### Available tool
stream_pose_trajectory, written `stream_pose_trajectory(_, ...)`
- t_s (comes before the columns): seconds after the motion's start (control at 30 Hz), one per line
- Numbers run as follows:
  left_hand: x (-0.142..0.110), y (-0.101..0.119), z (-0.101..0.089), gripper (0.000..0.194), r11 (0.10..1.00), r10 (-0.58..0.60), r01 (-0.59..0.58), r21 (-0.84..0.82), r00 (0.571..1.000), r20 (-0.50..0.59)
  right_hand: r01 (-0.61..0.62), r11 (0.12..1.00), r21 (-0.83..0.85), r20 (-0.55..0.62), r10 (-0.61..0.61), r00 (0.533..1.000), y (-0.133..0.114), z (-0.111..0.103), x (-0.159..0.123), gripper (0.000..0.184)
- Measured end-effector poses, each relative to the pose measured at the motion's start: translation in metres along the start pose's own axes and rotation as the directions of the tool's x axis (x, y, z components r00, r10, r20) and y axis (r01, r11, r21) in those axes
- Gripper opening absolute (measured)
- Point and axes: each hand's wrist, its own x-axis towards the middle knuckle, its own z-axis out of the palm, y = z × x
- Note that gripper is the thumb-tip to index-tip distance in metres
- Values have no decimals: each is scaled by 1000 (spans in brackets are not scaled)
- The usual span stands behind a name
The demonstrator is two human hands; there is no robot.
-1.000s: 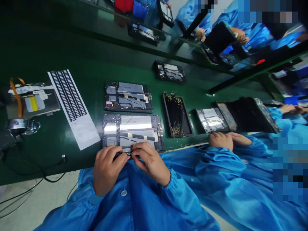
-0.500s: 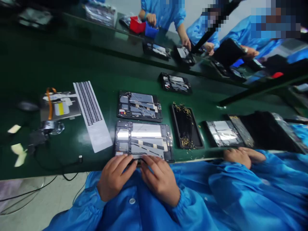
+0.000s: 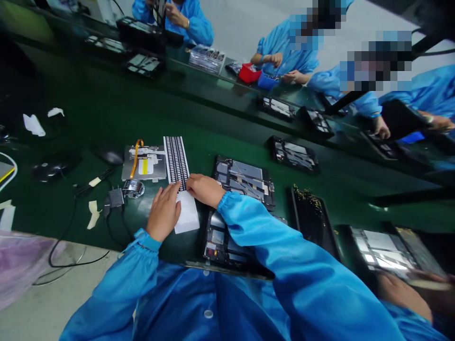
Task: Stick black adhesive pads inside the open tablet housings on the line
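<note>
A white sheet of small black-and-white stickers [image 3: 177,158] lies left of the middle of the table. My left hand [image 3: 164,210] rests flat on the sheet's left side, its fingers stretched out and tips by the lowest stickers. From the right, my right hand [image 3: 204,188] reaches over with bent, pinched fingers at the sheet's right edge; whatever is between those fingertips is hidden. Under my right sleeve sits an opened tablet [image 3: 216,237], partly covered. Behind it is a second opened tablet [image 3: 245,177] with its inner parts showing.
Left of the sheet lie a metal-backed panel [image 3: 156,166] with an orange ribbon, a tape roll [image 3: 134,188], cables and a mouse [image 3: 108,154]. A black tray of small gold screws [image 3: 309,196] stands right. A co-worker's hand [image 3: 405,293] is at another tablet [image 3: 380,251].
Both hands have left the near tablet's front edge and moved left onto the sticker sheet. The view has swung left, and the nearby co-worker's hand has moved onto a tablet.
</note>
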Motion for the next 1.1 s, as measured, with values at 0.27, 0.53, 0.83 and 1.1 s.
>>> stream_pose_trajectory(0.27, -2, -10, 3, 76, 995, -3, 2, -97, 1000, -7, 125, 990, 60, -29, -124, 992, -12, 2, 3, 12)
stream_pose_trajectory(0.53, 2, -14, 6, 77, 994, 18, -21, -106, 999, -34, 167, 986, 8, -19, -167, 986, -23, 6, 24, 19)
stream_pose_trajectory(0.83, 11, -3, -12, 50, 988, 133, -143, -59, 981, -144, 72, 912, 403, -520, 164, 838, -7, -56, -203, 5)
stream_pose_trajectory(1.1, -72, 151, 1, 24, 784, 560, -571, -243, 820, -120, -202, 876, 439, -395, 390, 832, -17, 43, -323, 8)
